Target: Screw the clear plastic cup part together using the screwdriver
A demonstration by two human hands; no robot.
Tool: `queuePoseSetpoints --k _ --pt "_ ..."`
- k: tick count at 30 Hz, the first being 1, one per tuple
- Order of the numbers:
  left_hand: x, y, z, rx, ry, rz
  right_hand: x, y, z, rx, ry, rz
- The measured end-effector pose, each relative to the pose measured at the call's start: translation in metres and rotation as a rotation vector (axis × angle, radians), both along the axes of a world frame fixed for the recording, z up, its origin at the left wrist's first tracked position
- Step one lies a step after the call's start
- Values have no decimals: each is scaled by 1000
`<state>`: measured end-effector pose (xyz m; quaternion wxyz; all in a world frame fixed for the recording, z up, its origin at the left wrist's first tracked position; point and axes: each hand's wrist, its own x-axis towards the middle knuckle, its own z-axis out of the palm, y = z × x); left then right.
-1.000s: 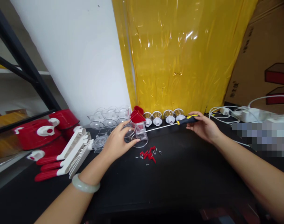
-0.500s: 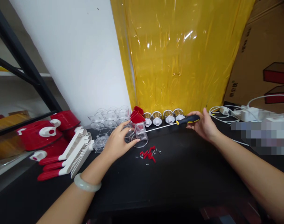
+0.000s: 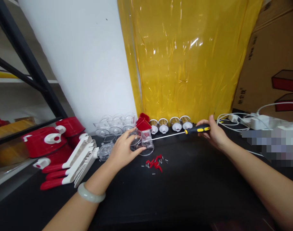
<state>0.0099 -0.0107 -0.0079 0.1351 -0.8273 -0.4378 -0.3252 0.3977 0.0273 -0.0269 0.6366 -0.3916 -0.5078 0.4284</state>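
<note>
My left hand is wrapped round a clear plastic part with a round, see-through base, holding it on its side on the black table. My right hand grips the black-and-yellow handle of a long screwdriver. The screwdriver's metal shaft points left, and its tip reaches the clear part's near end; whether it sits on a screw is too small to tell. In front of the clear part lies a small heap of red plastic pieces, with several loose screws scattered around it.
Behind stand metal grater drums, red hoppers and clear cups. Red housings and white handles with red grips fill the left side. White cables and a power strip lie right, by a cardboard box.
The view has shifted slightly. My right hand has turned on the screwdriver handle, showing more yellow patches. The left hand keeps its hold on the clear part.
</note>
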Motion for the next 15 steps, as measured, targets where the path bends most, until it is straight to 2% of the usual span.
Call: queuePoseSetpoints --k 3,7,9,15 --pt "0 0 1 0 -5 2 -1 1 -1 -4 2 -33" --pt "0 -1 1 17 15 4 -5 -3 1 11 198 60" --pt "0 -1 1 27 25 5 -6 -3 1 -3 223 79" --pt "-1 -1 1 20 34 1 -4 5 -7 -34 -17 -24"
